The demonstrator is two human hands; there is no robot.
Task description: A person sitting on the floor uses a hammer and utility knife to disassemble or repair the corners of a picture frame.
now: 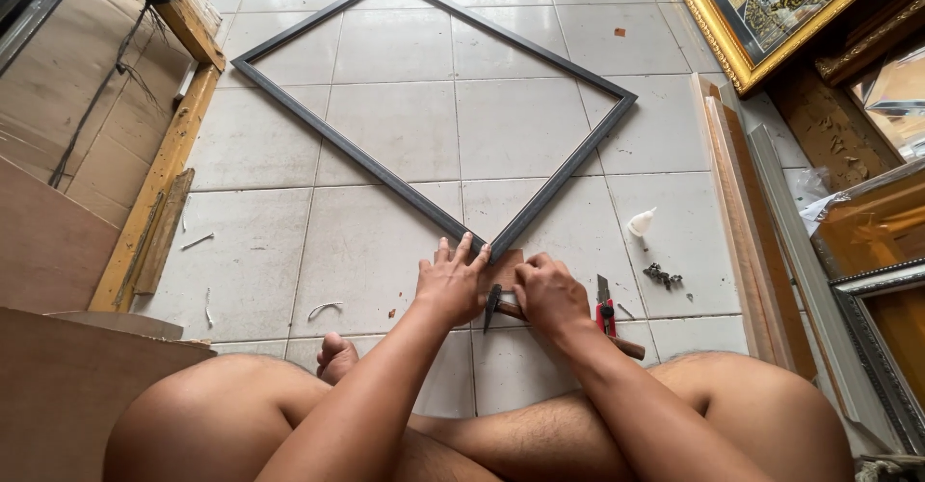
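Lying flat on the tiled floor [385, 241], the thin dark picture frame [366, 159] looks light and flexible until joined, best steadied at its near corner, where the left hand [451, 285] presses spread-fingered and the right hand [547, 294] closes its grip around a hammer [624, 347].

One dark frame [434, 106], two hands [451, 285], one hammer [501, 304], one red cutter [605, 311]

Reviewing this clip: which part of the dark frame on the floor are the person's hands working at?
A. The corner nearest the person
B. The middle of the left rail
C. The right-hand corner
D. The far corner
A: the left hand presses flat and the right hand rests beside the near corner of the dark picture frame, on the tiled floor.
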